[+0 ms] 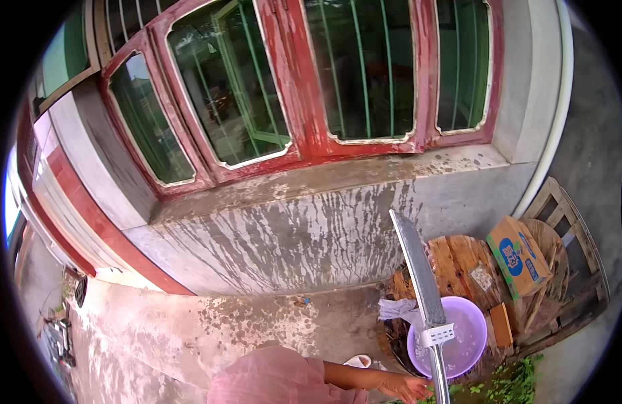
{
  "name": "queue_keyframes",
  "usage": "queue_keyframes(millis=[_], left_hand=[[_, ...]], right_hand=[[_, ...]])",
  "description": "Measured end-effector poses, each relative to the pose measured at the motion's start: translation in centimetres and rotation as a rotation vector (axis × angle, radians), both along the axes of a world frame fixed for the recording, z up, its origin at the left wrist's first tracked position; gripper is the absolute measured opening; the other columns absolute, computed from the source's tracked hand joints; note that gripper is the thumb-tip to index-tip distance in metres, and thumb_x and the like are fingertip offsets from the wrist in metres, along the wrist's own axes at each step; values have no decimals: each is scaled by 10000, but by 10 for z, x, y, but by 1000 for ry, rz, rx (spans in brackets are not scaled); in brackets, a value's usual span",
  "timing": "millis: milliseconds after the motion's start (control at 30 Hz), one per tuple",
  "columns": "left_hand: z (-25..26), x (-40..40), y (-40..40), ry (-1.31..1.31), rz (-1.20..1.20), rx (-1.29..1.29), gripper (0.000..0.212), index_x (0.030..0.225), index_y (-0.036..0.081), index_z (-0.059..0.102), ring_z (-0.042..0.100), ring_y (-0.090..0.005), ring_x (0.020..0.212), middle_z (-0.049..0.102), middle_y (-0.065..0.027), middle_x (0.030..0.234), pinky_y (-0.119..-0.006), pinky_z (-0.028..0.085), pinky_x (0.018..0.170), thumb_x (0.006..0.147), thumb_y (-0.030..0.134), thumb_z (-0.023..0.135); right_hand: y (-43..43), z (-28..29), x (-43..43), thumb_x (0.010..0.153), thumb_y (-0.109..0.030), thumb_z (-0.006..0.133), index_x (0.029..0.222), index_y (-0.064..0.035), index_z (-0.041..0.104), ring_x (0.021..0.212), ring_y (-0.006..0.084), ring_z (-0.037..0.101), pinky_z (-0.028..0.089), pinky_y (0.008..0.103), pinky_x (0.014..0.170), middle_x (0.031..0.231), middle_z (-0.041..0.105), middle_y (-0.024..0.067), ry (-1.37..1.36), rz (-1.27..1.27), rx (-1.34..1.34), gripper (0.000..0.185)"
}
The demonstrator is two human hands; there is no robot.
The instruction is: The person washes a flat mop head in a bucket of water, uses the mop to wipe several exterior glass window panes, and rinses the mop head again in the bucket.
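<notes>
At the bottom edge, my left hand (406,388) reaches from a pink sleeve towards a metal pole (438,371). Its fingertips meet the pole's edge; whether they grip it cannot be seen. My right hand is out of view. The pole carries a window washer head with a white perforated bracket (437,333) and a long grey pad (418,267), raised in front of the wall and basin. Behind it, a purple plastic basin (470,341) holds cloudy, sudsy water. A pale wet cloth (396,309) hangs over the basin's left rim.
The basin stands on a worn round wooden cable drum (455,257), beside a printed cardboard box (520,257) and a wooden pallet (588,252). Ahead are a red-framed barred window (303,116), its wet sill (291,184) and a streaked wall (291,247). Green plants (515,384) grow at lower right.
</notes>
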State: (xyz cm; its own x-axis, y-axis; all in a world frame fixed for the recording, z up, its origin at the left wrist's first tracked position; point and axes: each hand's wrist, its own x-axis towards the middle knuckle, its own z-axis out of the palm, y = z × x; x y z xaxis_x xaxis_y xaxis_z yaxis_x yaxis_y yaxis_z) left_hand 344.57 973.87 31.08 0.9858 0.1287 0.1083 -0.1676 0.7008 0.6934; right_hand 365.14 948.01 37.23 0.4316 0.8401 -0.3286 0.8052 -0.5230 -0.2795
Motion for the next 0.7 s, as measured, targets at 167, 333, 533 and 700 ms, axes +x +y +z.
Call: queue_keyframes(millis=[167, 333, 533, 700], left_hand=[[101, -71, 17, 88, 555, -39, 318, 1107, 82, 420, 498, -197, 1013, 505, -95, 1078, -343, 429, 815, 827, 94, 569], [188, -226, 72, 139, 1164, 173, 236, 1027, 72, 392, 542, -212, 957, 515, -92, 988, -419, 473, 864, 841, 27, 531], [388, -447, 78, 483, 1771, 548, 241, 1008, 42, 417, 575, -192, 855, 543, -79, 924, -381, 518, 733, 854, 166, 554], [504, -622, 58, 645, 2239, 799, 308, 980, 46, 405, 569, -162, 687, 523, -59, 803, -362, 515, 536, 845, 273, 565]], right_hand=[[161, -28, -58, 750, -346, 622, 1002, 7, 499, 709, 409, 560, 446, 450, 587, 785, 581, 240, 287, 386, 270, 451], [249, -17, -152, 742, -372, 632, 1002, 20, 490, 744, 437, 557, 444, 456, 601, 815, 579, 266, 463, 680, 308, 491], [326, -83, -251, 797, -408, 548, 1037, 2, 500, 835, 418, 552, 431, 467, 714, 877, 580, 261, 410, 996, 515, 478], [296, 62, -444, 893, -429, 398, 704, -53, 463, 431, 143, 475, 400, 281, 431, 482, 444, 29, 1151, 1143, 147, 425]])
